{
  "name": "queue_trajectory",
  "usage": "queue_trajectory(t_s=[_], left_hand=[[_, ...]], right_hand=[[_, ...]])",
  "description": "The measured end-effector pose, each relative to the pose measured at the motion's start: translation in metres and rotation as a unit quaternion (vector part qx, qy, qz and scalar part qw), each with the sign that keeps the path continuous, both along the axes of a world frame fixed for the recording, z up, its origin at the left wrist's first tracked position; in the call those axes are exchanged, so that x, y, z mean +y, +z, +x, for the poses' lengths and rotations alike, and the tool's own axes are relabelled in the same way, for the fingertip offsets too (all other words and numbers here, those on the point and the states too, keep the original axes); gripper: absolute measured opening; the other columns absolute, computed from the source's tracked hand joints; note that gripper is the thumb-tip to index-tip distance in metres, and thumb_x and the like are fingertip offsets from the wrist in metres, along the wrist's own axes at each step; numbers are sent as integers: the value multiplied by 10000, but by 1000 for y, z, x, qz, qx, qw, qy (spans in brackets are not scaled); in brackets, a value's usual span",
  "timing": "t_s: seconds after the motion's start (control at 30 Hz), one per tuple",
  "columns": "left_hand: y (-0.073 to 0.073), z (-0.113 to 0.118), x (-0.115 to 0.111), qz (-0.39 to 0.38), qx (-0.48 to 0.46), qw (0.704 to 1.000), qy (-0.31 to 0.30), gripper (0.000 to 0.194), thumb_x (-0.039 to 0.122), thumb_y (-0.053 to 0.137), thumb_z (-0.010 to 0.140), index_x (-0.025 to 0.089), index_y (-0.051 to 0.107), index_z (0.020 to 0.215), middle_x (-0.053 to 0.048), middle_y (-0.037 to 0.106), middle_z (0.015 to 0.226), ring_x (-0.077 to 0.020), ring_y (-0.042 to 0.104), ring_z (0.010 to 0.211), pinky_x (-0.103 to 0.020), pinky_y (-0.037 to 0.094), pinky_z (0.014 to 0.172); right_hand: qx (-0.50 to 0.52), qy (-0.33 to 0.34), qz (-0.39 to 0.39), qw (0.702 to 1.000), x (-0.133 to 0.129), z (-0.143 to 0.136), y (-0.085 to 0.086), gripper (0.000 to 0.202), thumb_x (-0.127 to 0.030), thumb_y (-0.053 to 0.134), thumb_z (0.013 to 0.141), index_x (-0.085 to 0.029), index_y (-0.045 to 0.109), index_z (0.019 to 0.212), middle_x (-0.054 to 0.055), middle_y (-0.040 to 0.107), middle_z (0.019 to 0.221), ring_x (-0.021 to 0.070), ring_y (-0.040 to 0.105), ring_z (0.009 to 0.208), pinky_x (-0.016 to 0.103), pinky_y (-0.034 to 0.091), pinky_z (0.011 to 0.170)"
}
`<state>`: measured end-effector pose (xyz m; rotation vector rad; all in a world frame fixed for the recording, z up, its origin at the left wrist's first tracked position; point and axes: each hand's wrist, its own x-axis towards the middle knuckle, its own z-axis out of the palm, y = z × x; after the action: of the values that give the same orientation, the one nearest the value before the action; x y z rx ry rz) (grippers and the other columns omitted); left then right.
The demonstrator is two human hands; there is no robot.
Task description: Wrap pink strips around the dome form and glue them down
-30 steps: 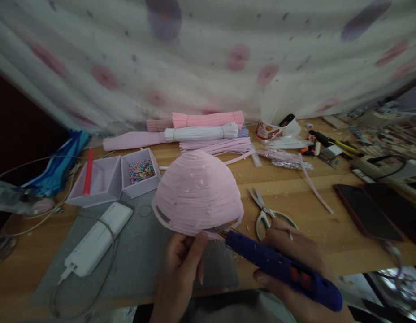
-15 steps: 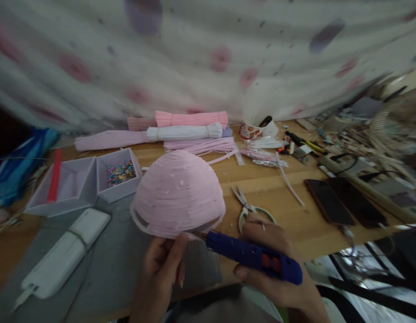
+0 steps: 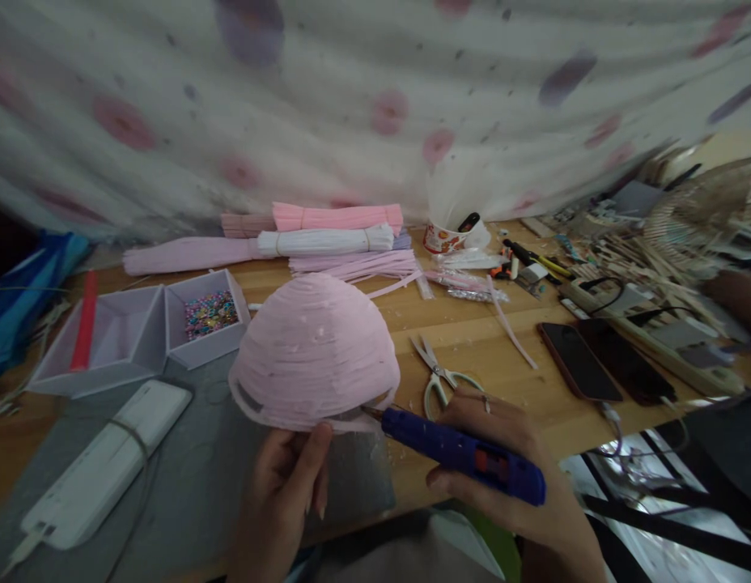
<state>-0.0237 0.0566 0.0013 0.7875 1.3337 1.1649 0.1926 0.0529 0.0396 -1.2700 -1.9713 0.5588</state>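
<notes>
A dome-shaped piece built up from pale pink strips stands tilted in front of me, with a loose strip curving along its lower edge. Between thumb and fingers my left hand pinches that lower edge near its middle. My right hand is wrapped around a blue hot glue gun, its metal nozzle pointing left at the gap between the lower strip and the dome. Whether the nozzle touches the strip I cannot tell. Scissors with pale handles lie partly open just beyond my right hand.
Bundles of pink and white strips lie at the back. On the left are a white box of beads and a white power bank on a grey mat. Two phones, a power strip and a fan are on the right.
The view has shifted slightly to the right. The glue gun's nozzle has moved a little right along the dome's lower edge, away from my left fingertips. Both hands keep their holds.
</notes>
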Motion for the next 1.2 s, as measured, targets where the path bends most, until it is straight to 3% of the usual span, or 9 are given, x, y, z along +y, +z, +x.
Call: queue_trajectory(t_s=[0.17, 0.53, 0.63, 0.73, 0.9, 0.97, 1.07, 1.13, 1.2], left_hand=[[-2, -1, -1, 4, -3, 1000, -2, 426, 580, 754, 756, 195, 608, 647, 107, 347, 364, -61, 341, 345, -207, 266, 403], [-10, -5, -3, 9, -14, 1000, 2, 405, 503, 748, 796, 217, 527, 613, 94, 388, 373, -76, 362, 347, -229, 276, 407], [-11, -5, -3, 8, -25, 1000, 7, 438, 495, 759, 787, 220, 488, 581, 93, 377, 373, -73, 360, 340, -225, 272, 390], [-10, -5, -2, 12, -40, 999, 11, 487, 509, 771, 774, 219, 450, 551, 92, 372, 374, -72, 372, 332, -216, 271, 371], [-10, -5, -2, 13, -46, 999, 13, 489, 526, 786, 751, 221, 458, 553, 89, 387, 362, -74, 372, 327, -214, 284, 369], [-10, -5, -3, 12, -55, 998, 15, 472, 513, 790, 754, 220, 473, 563, 86, 406, 368, -71, 376, 328, -209, 292, 371], [-10, -4, -3, 10, -48, 999, 16, 492, 520, 782, 759, 219, 458, 542, 83, 401, 371, -67, 374, 336, -211, 285, 378], [-8, -4, -3, 6, -37, 999, 15, 515, 533, 779, 755, 221, 440, 526, 84, 384, 370, -68, 377, 340, -219, 280, 386], [-6, -4, -2, 1, -26, 1000, 16, 484, 543, 776, 752, 223, 473, 551, 93, 364, 369, -72, 376, 337, -226, 279, 390]], right_hand=[[7, -64, -2, 998, -1, 15, -3, 540, -735, 627, 799, -198, 673, 770, -7, 642, 628, 147, 605, 543, 259, 399, 491], [-4, -106, -19, 994, -4, 22, -12, 454, -658, 687, 803, -206, 710, 763, -12, 655, 596, 160, 621, 519, 262, 438, 490], [-1, -149, -44, 988, -3, 34, -14, 424, -623, 728, 773, -199, 722, 756, -1, 666, 603, 172, 618, 524, 271, 455, 489], [-23, -252, -68, 965, 2, 59, -23, 395, -601, 714, 780, -210, 710, 725, -3, 642, 572, 181, 586, 499, 281, 441, 456], [-112, -421, -92, 896, 15, 103, -50, 438, -642, 621, 789, -214, 700, 747, 22, 606, 512, 239, 582, 482, 336, 443, 456], [-137, -442, -110, 880, 15, 108, -55, 506, -665, 577, 794, -179, 716, 815, 98, 684, 629, 320, 659, 609, 415, 505, 548], [-151, -490, -48, 857, 2, 90, -50, 663, -703, 508, 821, -104, 691, 1039, 256, 698, 1023, 460, 651, 993, 613, 490, 813], [-134, -467, 19, 874, -9, 64, -41, 581, -652, 516, 875, -146, 649, 1125, 232, 661, 1148, 426, 625, 1092, 610, 470, 900], [-74, -315, 15, 946, -17, 32, -32, 368, -529, 571, 909, -226, 622, 1112, 123, 709, 1087, 314, 684, 1001, 465, 542, 841]])
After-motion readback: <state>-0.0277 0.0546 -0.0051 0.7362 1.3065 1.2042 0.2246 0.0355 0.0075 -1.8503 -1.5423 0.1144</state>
